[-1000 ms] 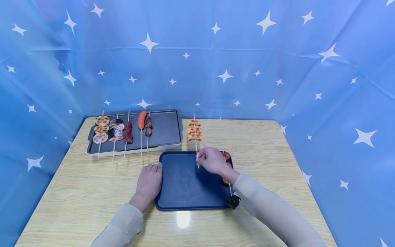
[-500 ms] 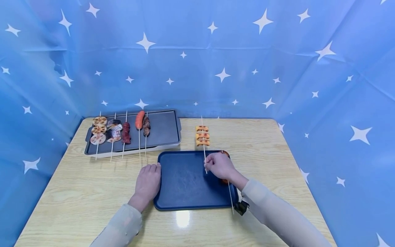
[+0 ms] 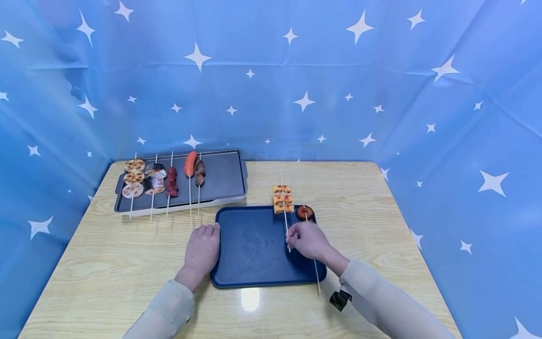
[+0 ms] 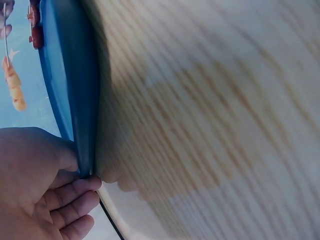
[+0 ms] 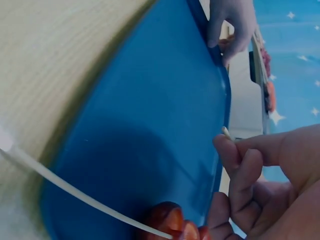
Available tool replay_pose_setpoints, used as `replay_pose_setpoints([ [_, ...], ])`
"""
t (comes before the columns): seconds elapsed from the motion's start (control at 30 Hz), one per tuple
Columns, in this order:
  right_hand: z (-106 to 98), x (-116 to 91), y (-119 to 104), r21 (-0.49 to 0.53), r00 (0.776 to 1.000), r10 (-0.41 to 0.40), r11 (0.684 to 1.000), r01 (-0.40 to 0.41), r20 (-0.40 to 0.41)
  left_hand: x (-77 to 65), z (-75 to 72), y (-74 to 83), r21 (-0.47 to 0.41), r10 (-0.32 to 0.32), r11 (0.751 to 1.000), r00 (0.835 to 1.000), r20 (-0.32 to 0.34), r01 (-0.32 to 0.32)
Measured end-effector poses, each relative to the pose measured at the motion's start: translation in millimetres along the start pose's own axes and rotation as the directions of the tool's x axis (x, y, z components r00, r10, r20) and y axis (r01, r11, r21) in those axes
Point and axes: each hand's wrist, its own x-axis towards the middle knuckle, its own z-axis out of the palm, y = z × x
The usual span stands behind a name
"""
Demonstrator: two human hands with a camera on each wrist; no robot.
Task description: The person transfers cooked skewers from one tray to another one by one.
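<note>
beyond the right hand (image 3: 308, 239), as the head view has it, the yellow skewer (image 3: 283, 199) points away, its browned pieces at or over the tray (image 3: 250, 245)'s far rim; whether they touch it cannot be told. thumb and fingers pinch the bare stick close to its near end, leaving the food well out from the grip. it looks light, but with its load at the far end it will probably tend to dip or roll between the fingertips; a hold nearer the pieces should steady it. partly under the right hand is the red skewer (image 3: 304, 213), its stick crossing the near rim. beyond the left hand (image 3: 202, 249), on the tabletop (image 3: 106, 263), the grill (image 3: 226, 174) bears five skewers (image 3: 171, 182).

from the left wrist, the left hand grips the tray, thumb and fingers about its rim. the wall seems smooth and stiff, a sound place to hold though maybe slightly slick. well apart from this hand, the yellow skewer slants out from the right hand.

from the right wrist, the right hand's thumb and a fingertip pinch the stick, only a short pale end showing; so thin a stick would likely flex or snap if forced. just beside the lower fingers are the red skewer's glossy pieces, probably firm and slippery, so its stick looks the better hold.
</note>
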Motion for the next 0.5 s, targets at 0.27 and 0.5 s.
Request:
replay_pose_setpoints([
  [0.27,6.8,-17.6,4.0,-0.001,0.998,0.055,0.998,-0.055,0.009,0.0,-0.2,0.1,0.005,0.007,1.0,1.0,0.005,-0.007],
  [0.5,13.3,-28.2,10.0,0.033,0.997,0.072,0.997,-0.073,0.035,0.5,-3.4,1.7,0.004,-0.005,1.0,0.999,0.039,0.005],
])
